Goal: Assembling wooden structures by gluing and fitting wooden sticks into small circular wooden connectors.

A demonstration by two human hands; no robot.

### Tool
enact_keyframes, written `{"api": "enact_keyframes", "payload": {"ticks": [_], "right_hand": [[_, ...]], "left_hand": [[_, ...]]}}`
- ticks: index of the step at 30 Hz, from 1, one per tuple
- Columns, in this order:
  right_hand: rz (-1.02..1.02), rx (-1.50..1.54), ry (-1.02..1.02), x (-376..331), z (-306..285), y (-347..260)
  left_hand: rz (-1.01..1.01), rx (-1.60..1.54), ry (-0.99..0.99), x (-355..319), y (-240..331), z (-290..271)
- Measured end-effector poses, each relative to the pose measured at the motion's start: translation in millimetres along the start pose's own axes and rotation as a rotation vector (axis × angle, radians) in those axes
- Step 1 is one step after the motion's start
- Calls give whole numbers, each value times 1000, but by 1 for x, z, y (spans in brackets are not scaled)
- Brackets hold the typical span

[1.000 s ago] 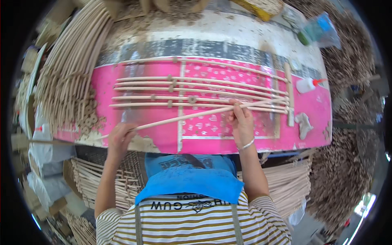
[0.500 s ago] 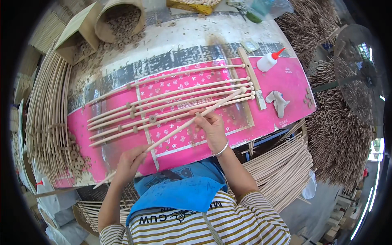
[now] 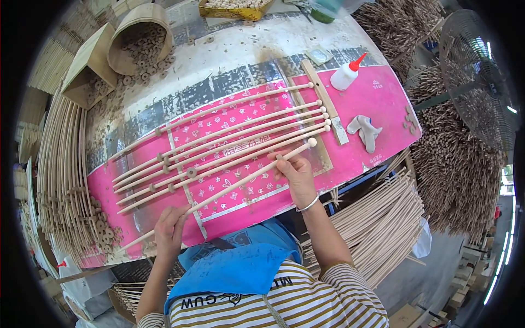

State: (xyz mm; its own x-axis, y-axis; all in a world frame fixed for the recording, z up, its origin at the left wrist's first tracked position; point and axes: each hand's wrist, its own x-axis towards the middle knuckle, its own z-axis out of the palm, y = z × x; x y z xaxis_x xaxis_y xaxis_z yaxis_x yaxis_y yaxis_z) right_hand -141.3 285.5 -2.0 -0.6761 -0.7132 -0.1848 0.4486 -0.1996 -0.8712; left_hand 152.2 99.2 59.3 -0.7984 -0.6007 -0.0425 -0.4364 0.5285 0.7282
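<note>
Hands hold one long wooden stick across the pink surface. The left hand has its grip clamped on the low end, and the right hand pinches it just below a row of sticks.

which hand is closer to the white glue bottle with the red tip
Right. The right hand rests on the pink mat, below and left of the glue bottle; the left hand is farther off at the near edge.

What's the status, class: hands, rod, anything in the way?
Both hands on rod: left hand, right hand. Wooden rod lies slanted over pink mat. Laid rods just beyond it.
</note>
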Motion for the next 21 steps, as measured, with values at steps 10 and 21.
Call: {"api": "enact_keyframes", "payload": {"ticks": [10, 21], "right_hand": [[92, 75, 67, -18, -32, -9], [23, -274, 391, -13, -58, -21]], "left_hand": [[192, 155, 143, 14, 1, 25], [279, 170, 187, 47, 12, 61]]}}
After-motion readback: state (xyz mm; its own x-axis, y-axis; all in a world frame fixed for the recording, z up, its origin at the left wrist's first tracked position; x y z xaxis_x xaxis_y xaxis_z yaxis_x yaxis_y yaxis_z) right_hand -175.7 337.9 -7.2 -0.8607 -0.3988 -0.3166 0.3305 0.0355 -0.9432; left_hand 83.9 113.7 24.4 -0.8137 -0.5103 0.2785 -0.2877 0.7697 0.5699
